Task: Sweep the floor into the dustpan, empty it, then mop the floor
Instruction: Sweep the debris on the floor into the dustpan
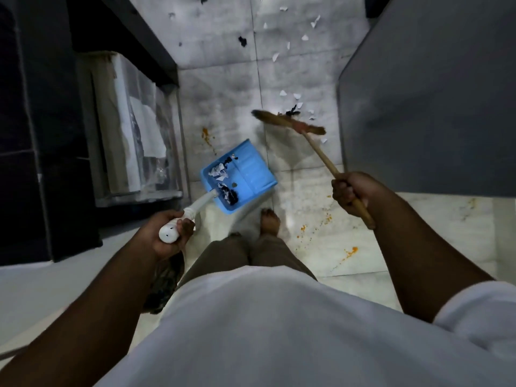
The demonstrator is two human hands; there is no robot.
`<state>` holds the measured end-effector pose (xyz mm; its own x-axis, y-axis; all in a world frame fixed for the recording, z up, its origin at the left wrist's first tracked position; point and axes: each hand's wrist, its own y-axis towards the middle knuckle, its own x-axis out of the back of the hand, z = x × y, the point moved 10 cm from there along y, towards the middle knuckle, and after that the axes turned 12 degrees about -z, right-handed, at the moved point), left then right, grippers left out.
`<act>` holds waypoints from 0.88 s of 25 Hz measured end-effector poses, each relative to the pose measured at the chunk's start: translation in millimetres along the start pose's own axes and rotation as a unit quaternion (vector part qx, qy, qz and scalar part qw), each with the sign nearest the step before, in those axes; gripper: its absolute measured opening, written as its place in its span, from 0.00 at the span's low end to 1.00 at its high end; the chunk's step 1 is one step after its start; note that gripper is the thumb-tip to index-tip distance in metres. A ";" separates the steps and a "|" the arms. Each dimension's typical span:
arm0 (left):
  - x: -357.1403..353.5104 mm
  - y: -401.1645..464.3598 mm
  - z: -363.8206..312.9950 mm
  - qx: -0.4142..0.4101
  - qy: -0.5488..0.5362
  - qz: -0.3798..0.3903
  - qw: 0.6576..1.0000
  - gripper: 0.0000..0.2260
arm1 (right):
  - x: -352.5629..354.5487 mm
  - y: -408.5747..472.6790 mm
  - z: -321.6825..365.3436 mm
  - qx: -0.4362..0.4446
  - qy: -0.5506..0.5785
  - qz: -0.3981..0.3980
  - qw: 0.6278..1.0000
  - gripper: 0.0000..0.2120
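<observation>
My left hand (pixel 167 236) grips the white handle of a blue dustpan (pixel 245 174), which sits low over the tiled floor and holds white and black scraps along its left and rear side. A wooden broom handle runs through my right hand (pixel 350 192), which is closed around it. The broom (pixel 290 122) has its brown bristle head out ahead of the dustpan, beside a small heap of white and black paper scraps (pixel 296 107). More scraps (pixel 279 46) lie scattered farther up the floor.
Orange stains (pixel 206 135) mark the tiles left of the dustpan, and more orange spots (pixel 349 252) lie near my bare foot (pixel 269 220). A dark cabinet (pixel 50 135) and a glass-fronted unit (pixel 134 127) line the left. A grey surface (pixel 432 93) closes the right.
</observation>
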<state>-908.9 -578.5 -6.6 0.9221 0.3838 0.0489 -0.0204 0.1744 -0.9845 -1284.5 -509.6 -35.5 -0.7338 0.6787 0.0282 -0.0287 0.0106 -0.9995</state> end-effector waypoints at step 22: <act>-152.0 -3.9 -187.4 0.014 0.033 -0.023 0.999 0.13 | -70.2 61.4 223.0 -0.031 -0.067 -0.047 0.996 0.15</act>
<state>-976.6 -807.4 -41.8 0.9461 0.3137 0.0811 0.0120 0.2161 -0.9763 -1386.1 -720.3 -96.2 -0.8140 0.5687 0.1181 -0.0623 0.1167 -0.9912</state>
